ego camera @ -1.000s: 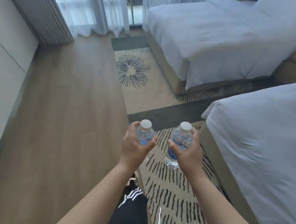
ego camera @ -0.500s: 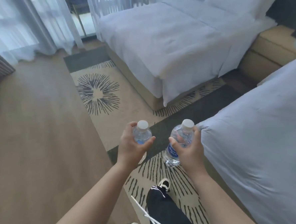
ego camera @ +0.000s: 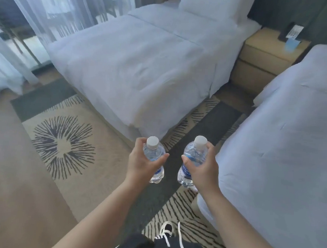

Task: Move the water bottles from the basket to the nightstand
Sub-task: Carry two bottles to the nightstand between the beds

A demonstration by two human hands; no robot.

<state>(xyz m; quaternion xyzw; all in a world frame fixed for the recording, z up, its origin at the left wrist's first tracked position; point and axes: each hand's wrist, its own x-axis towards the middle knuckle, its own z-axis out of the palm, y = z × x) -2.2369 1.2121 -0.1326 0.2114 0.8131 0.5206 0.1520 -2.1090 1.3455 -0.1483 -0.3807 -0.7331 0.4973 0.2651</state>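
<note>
My left hand [ego camera: 140,163] grips a small clear water bottle [ego camera: 154,153] with a white cap and blue label, held upright. A second bottle of the same kind [ego camera: 194,156] stands upright in the grip of my right hand [ego camera: 204,169]. Both are carried side by side in front of me, above the rug. The wooden nightstand [ego camera: 262,55] stands far ahead at the upper right, between the two beds. No basket is in view.
A white bed [ego camera: 139,65] fills the middle and another bed [ego camera: 283,146] runs along the right. A patterned rug [ego camera: 65,146] covers the aisle between them. A phone [ego camera: 286,32] and a blue card [ego camera: 293,44] lie on the nightstand. Curtains [ego camera: 56,8] hang at the back left.
The view has swung right and forward: the nightstand has come fully into sight between the beds. Both hands still carry their bottles side by side.
</note>
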